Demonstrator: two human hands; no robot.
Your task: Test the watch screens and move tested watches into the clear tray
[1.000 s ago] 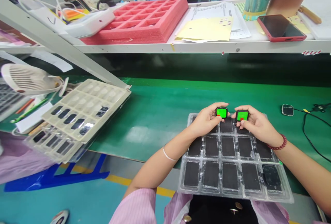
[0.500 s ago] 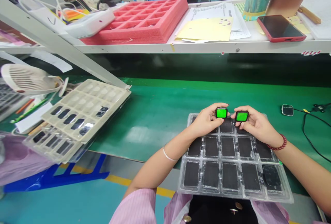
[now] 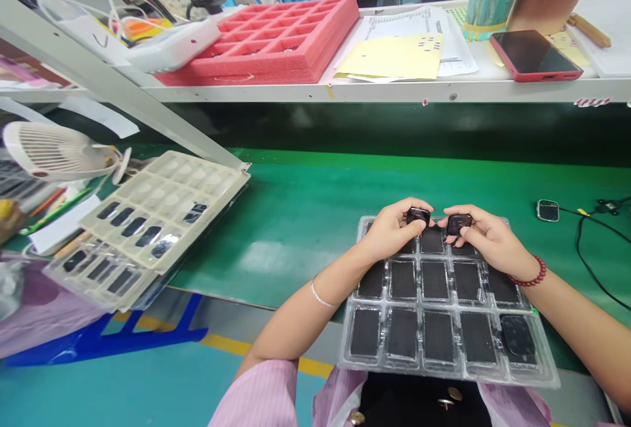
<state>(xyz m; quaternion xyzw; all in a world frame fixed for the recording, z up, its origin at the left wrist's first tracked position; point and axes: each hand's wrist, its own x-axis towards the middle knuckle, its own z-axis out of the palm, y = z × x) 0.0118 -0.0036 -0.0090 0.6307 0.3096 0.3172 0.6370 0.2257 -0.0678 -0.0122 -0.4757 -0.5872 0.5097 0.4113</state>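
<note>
I find the left hand [image 3: 394, 231] and the right hand [image 3: 493, 235] both clenched in a pinch above the far row of a clear moulded plastic tray [image 3: 493, 378]. The left hand grasps a small square glossy black device [image 3: 419, 215] between thumb and fingertips. The right hand grasps a matching square black device [image 3: 459, 223] the same way. The two devices sit just apart, directly over the tray's far compartments; I cannot tell whether they touch it.

The tray's compartments hold flat black rectangular pads [image 3: 434, 282], and its near right compartment holds a glossier dark piece [image 3: 517, 336]. The tray lies on a green counter [image 3: 296, 217], and its near end reaches past the counter's front edge. A red bead bracelet [image 3: 528, 271] circles the right wrist, a thin pale bangle [image 3: 320, 295] circles the left, and pink striped sleeves [image 3: 261, 394] show below.

Right of the tray lies a small dark oblong device [image 3: 548, 210] beside a black cable [image 3: 582, 263]. To the left, a beige plastic tray [image 3: 162, 210] leans tilted near a white fan [image 3: 54, 151]. On the white shelf [image 3: 394, 90] above sit a red foam grid tray [image 3: 266, 39], a yellow folder [image 3: 389, 56] on printed papers [image 3: 458, 52], and a phone in a red case [image 3: 535, 54].
</note>
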